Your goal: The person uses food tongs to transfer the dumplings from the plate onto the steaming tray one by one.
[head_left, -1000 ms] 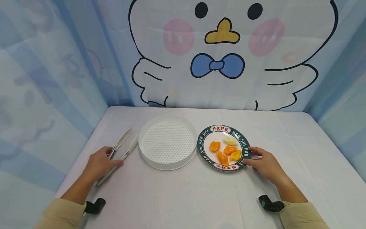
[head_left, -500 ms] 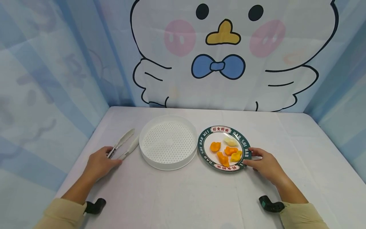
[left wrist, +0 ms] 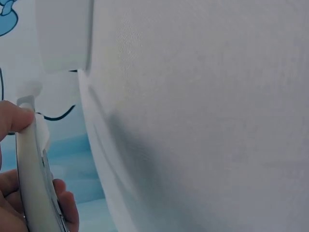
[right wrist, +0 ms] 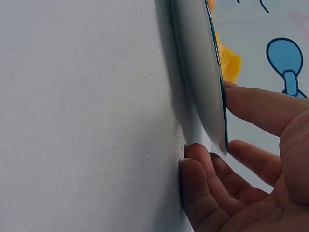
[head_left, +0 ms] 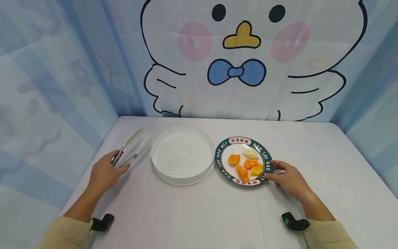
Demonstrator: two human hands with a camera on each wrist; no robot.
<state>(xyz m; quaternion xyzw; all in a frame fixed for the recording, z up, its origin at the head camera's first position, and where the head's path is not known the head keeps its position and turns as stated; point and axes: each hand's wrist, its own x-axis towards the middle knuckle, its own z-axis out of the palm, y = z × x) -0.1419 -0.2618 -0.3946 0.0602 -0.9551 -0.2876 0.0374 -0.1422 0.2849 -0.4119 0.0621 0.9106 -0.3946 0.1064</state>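
Tongs (head_left: 133, 139) in my left grip (head_left: 105, 173), plate (head_left: 218, 157) in my right grip (head_left: 289, 180)

From my head I see the tongs' two tips spread beyond my left grip, and five small pieces (head_left: 250, 163) in orange, yellow and cream on the plate, just left of my right grip. The left wrist view adds my thumb (left wrist: 21, 118) pressed on one arm of the tongs and fingertips showing past the other side. Only the right wrist view shows the plate's pale underside (right wrist: 195, 63); there I pinch the rim between thumb and forefinger, my other fingers low by the cloth.

Between my grips stands a round white perforated tray (head_left: 183, 180), just beside the plate. The surface (head_left: 199, 214) under both grips wears a white cloth. Ahead of them hangs a pale blue backdrop (head_left: 311, 103) printed with a big cartoon figure in a blue bow tie (head_left: 236, 72)
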